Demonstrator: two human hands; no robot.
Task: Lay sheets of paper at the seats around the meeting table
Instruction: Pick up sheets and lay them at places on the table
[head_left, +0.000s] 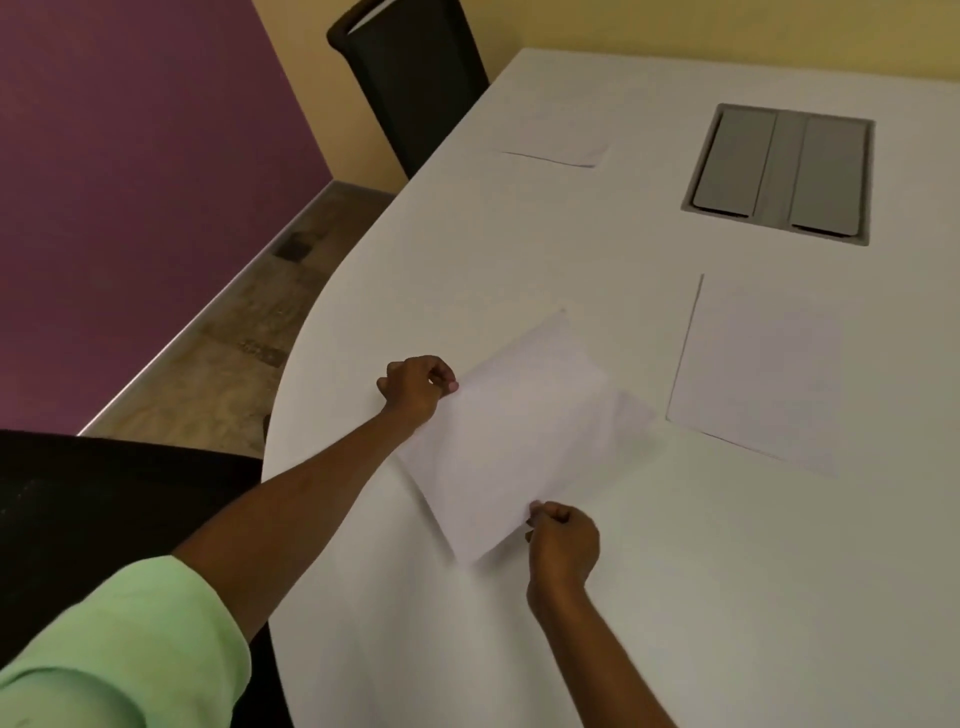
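Right hand (563, 540) and left hand (415, 387) pinching sheet (514, 441).

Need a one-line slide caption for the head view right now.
Both hands, left hand and right hand, hold a sheet over the white table; two sheets already laid.

No text, label, brand, number or sign can be read anywhere in the view. The three sheets on the table, one held (511, 441), one to its right (763, 374) and one at the far seat (558, 135), show only blank white faces, and the grey hatch (779, 174) set in the tabletop bears no marking.
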